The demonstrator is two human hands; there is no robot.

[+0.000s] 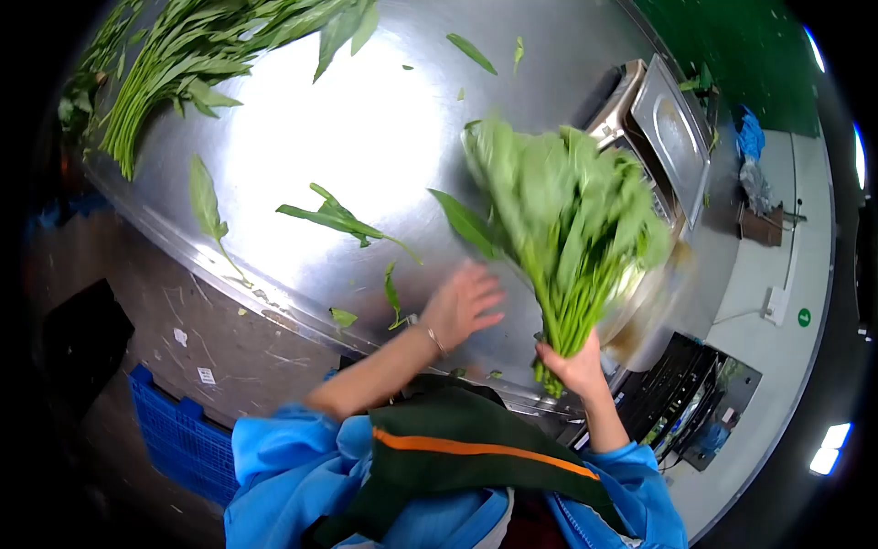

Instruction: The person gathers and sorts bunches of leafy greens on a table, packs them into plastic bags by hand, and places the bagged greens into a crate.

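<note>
My right hand [573,368] is wrapped round the stems of a bunch of leafy greens [572,210], which look like water spinach. The bunch stands leaves-up over the table's right part, its leaf tops smeared by motion. To its left, my left hand [463,306] is over the steel table [384,119], slightly blurred, fingers spread and holding nothing. Loose leaves [334,220] lie beyond that hand, and a single leaf [465,221] reaches toward the bunch's left side. A larger pile of long-stemmed greens [197,69] lies at the table's far left.
Behind the bunch is a scale with a metal pan [672,137], partly hidden. A blurred, see-through item [657,306] sits right of my right hand. A blue crate [183,439] stands on the floor at left, a black crate [681,403] at right.
</note>
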